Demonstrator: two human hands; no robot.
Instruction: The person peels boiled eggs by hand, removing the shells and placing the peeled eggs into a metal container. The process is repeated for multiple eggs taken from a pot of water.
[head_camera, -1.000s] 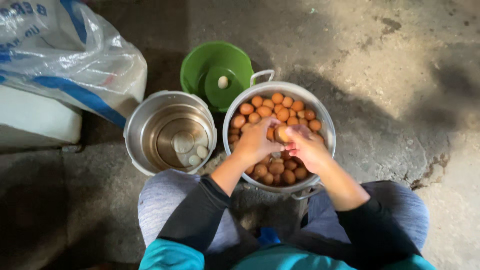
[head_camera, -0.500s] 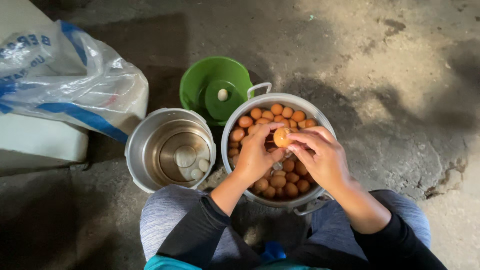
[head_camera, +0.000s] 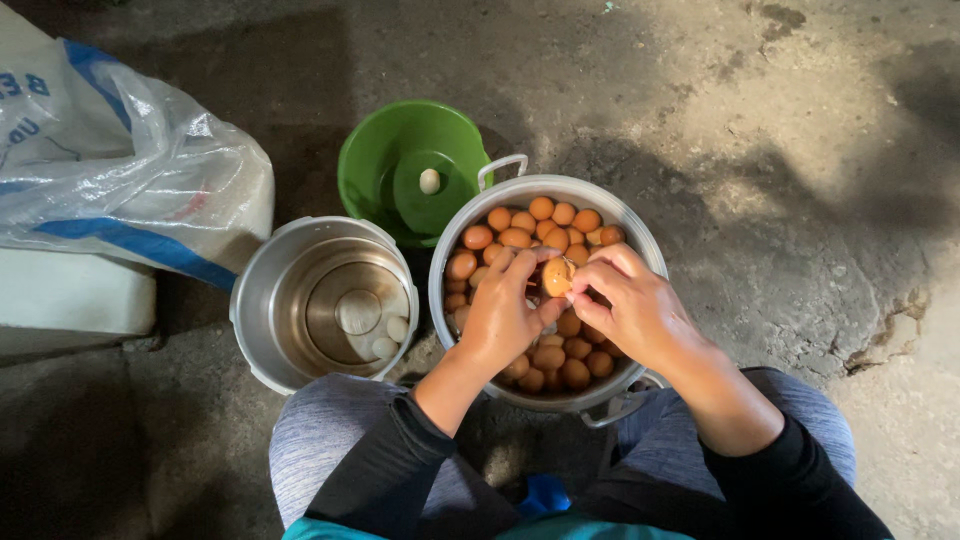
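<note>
Outdoor or backyard food-prep spot, home-style: bare cracked concrete floor (head_camera: 780, 150), egg-filled metal pot (head_camera: 640, 235) at centre, green bucket (head_camera: 375, 165) at 12, woven plastic sack (head_camera: 120, 170) at 10.

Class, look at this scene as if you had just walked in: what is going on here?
A person crouches over a metal pot full of brown eggs. The left hand and the right hand together hold one egg above the pot, fingertips picking at its shell. Beside it stands a second metal pot with a few white peeled eggs inside. Behind is a green bucket, and a plastic sack lies further off.
</note>
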